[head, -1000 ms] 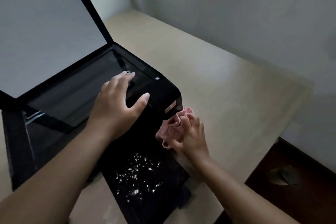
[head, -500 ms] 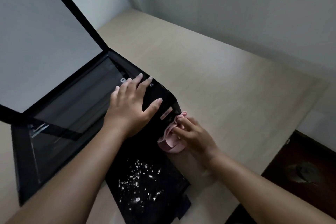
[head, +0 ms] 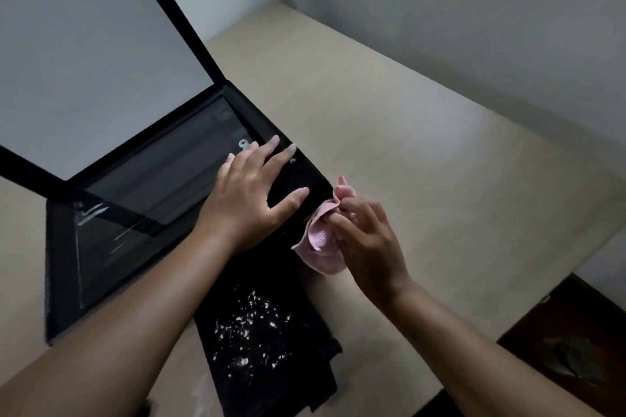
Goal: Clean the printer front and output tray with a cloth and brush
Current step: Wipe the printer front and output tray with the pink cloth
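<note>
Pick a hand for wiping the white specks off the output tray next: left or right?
Probably right. The right hand grips the cloth against the printer front, just above the speckled tray. The left hand lies flat on the printer top, holding nothing.

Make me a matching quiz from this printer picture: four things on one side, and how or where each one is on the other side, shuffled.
Things:
1. scanner lid
2. pink cloth
3. output tray
4. left hand

States:
A. flecked with white bits
B. resting flat on top of the printer
C. raised open
D. gripped by the right hand at the printer's front corner

Pairs: 1-C, 2-D, 3-A, 4-B
</note>
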Tool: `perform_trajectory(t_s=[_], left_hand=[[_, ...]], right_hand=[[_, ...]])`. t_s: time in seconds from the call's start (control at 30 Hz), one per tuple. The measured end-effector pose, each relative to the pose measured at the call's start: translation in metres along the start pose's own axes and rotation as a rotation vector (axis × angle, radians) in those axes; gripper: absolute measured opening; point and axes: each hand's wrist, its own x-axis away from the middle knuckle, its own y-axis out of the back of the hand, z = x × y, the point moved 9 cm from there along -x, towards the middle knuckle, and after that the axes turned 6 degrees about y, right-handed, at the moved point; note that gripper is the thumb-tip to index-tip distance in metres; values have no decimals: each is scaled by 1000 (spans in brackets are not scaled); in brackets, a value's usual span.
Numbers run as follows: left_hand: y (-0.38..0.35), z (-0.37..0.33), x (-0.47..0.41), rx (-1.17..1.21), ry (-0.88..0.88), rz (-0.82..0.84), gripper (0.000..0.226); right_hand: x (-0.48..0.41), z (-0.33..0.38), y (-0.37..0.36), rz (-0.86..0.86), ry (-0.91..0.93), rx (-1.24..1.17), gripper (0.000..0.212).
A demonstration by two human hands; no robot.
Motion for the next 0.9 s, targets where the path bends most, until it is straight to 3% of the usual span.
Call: perform_trajectory(t_s=[0.07, 0.17, 0.37, 0.47, 0.57, 0.67, 0.9], left_hand=[[-2, -1, -1, 8, 3, 15, 75], [-1, 1, -2, 36, 7, 59, 73], [10, 20, 20, 62, 19, 91, 70], [19, 48, 50, 1, 83, 51, 73], [31, 87, 78, -13, 174, -9, 76], [36, 120, 97, -2, 238, -19, 77], [51, 167, 137, -2, 307, -47, 80]], right_hand=[[0, -2, -3, 33, 13, 27, 9], [18, -19, -18, 309, -9, 53, 13], [35, -19, -30, 593, -109, 165, 48], [41, 1, -24, 541, 34, 154, 29], [22, 16, -9, 370, 73, 33, 44], [-23, 39, 8, 165, 140, -15, 37], [-83, 68, -29, 332, 77, 318, 17]])
